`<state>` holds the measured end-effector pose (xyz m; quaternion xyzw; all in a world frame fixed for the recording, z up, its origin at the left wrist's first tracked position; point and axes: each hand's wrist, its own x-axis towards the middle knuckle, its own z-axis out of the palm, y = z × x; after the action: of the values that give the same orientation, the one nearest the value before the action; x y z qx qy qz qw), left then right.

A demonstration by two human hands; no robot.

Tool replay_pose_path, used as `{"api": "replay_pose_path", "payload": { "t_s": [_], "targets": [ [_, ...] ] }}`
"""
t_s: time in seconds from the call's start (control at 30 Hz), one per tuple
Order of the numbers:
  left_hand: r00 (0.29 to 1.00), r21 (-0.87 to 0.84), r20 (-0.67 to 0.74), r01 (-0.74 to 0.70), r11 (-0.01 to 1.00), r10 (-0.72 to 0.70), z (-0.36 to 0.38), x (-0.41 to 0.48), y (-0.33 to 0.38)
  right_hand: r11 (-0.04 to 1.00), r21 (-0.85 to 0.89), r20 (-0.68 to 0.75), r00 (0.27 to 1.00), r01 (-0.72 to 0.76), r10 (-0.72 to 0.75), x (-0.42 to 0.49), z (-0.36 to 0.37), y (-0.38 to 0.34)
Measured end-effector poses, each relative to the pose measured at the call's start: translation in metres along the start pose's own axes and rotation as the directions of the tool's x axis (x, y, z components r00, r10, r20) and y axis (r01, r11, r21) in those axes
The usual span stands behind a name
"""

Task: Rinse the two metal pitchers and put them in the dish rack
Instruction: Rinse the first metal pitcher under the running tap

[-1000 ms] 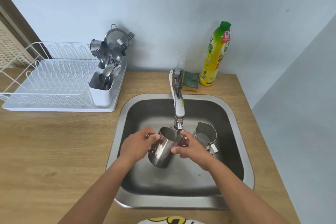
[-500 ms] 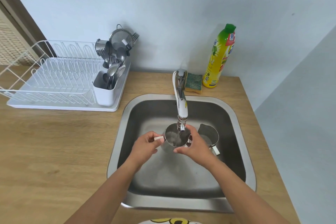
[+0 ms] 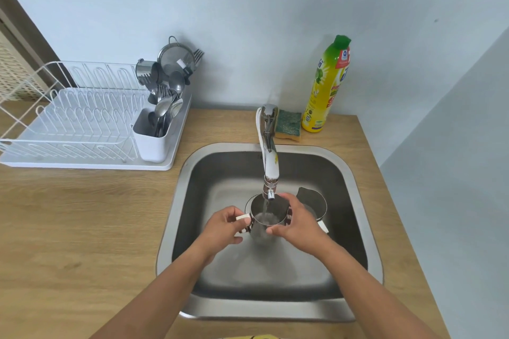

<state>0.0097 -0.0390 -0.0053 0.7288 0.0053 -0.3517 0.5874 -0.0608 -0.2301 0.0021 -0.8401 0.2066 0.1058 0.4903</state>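
Both hands clasp one metal pitcher point(image 3: 265, 217) upright under the running tap point(image 3: 269, 162) in the sink point(image 3: 176, 201): left hand point(image 3: 223, 231) on its handle, right hand point(image 3: 296, 221) around its rim. The second pitcher point(image 3: 314, 202) stands just behind the right hand. The bottle point(image 3: 325, 85) label is unreadable.

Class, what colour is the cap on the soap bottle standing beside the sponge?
Green, on a yellow soap bottle; the head view, the only one, shows it.
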Motion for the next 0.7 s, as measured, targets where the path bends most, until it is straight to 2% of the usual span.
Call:
{"api": "replay_pose_path", "payload": {
  "t_s": [0.13,0.27,0.43,0.6,0.7],
  "targets": [
    [0.997,-0.029,-0.072,0.0,1.0,-0.002,0.001,0.002,0.002,1.0,0.022,-0.011,1.0,0.02,-0.02,0.0,0.005,-0.001],
    [1.0,-0.003,-0.013,0.022,1.0,-0.022,0.002,0.0,0.001,1.0,0.006,0.007,1.0,0.001,-0.001,0.003,-0.003,0.003],
    [0.998,0.015,-0.062,0.026,1.0,-0.026,0.002,0.003,0.004,0.998,0.06,-0.031,1.0,0.004,-0.002,0.001,-0.002,0.002],
    [0.999,0.086,-0.017,0.051,0.995,-0.05,-0.002,-0.002,0.003,0.977,0.204,-0.009,0.998,-0.06,0.064,0.002,-0.005,0.011],
    [0.998,0.116,-0.033,0.061,0.991,-0.057,0.001,-0.003,0.004,0.931,0.342,0.073,0.992,-0.126,0.107,0.0,-0.006,0.019]
  ]
}}
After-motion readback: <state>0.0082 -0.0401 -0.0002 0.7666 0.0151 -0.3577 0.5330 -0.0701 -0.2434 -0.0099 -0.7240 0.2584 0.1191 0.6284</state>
